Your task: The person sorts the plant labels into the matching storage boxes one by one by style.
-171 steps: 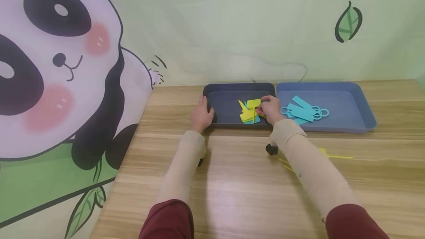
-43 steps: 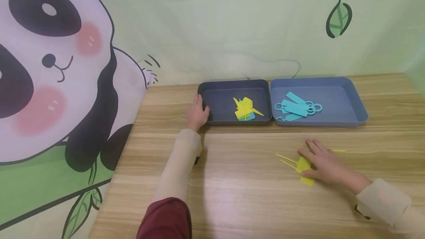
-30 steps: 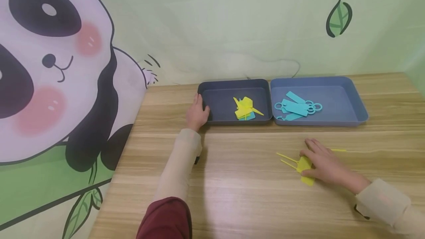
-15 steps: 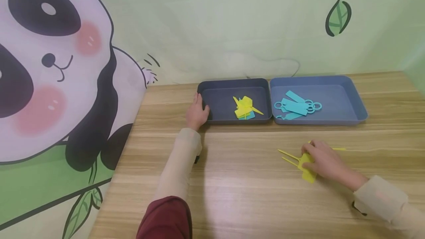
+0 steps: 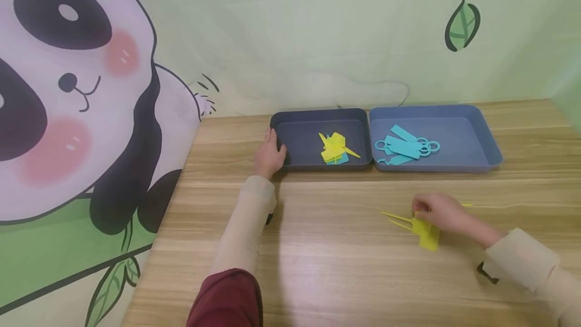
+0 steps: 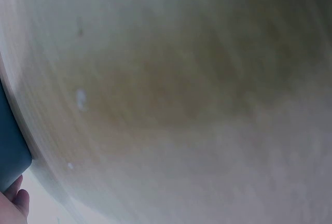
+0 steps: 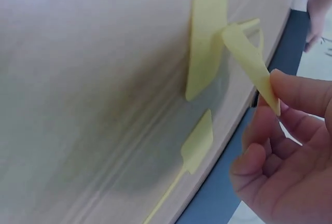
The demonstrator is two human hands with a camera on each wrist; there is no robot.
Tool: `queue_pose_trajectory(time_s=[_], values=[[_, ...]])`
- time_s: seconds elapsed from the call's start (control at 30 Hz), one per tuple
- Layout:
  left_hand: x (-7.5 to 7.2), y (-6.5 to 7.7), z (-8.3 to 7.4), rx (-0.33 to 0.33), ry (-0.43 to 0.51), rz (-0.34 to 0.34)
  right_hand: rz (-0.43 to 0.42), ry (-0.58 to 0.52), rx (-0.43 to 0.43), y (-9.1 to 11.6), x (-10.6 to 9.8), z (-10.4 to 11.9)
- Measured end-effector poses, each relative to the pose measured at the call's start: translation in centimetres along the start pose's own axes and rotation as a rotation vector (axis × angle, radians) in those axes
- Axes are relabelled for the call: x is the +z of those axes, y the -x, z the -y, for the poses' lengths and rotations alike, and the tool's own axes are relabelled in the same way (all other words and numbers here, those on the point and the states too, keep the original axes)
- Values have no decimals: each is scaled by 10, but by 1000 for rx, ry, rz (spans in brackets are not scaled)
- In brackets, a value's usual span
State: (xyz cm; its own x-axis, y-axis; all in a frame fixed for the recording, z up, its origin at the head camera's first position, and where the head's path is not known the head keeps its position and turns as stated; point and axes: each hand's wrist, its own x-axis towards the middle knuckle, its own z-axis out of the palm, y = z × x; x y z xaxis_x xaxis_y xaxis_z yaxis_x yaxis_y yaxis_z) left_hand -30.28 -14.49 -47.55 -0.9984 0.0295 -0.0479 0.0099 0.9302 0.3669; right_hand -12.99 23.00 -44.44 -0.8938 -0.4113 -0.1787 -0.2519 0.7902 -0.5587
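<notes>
My right hand [image 5: 442,212] pinches a yellow plastic tag [image 7: 249,60] with a thin tail between thumb and fingers, one end tilted up. Beneath it lies a second yellow tag [image 7: 207,42], flat on the wooden table. A third yellow tag [image 7: 197,141] with a long straight tail lies close by; in the head view the hand hides most of it. My left hand [image 5: 269,155] rests against the left side of the dark tray [image 5: 297,140], fingers extended along it. In that tray is a small heap of yellow tags [image 5: 333,148] over blue ones.
A lighter blue tray [image 5: 463,140] stands right beside the dark one, with several light-blue tags with rings [image 5: 404,146] in its left half. Behind both trays hangs a green cloth [image 5: 317,39] with a printed panda [image 5: 113,79].
My right hand left the dark tray and came down to the yellow tags on the table. Its fingers have closed on one and tilted its edge up. The left hand stays at the tray.
</notes>
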Motion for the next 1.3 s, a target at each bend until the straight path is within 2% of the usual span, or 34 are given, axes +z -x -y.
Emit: queue_pose_trajectory(time_s=[0.37,0.6,0.93,1.3], values=[[-1,0,1,-5,12,11,105,-166,-6,-8,-16,-6],[0,-1,2,-4,-2,5,174,-364,30,-19,-26,-2],[2,-2,2,-3,-2,0,205,-463,144,-39,-35,15],[1,-1,2,-8,20,-4,194,-676,205,-62,-35,27]])
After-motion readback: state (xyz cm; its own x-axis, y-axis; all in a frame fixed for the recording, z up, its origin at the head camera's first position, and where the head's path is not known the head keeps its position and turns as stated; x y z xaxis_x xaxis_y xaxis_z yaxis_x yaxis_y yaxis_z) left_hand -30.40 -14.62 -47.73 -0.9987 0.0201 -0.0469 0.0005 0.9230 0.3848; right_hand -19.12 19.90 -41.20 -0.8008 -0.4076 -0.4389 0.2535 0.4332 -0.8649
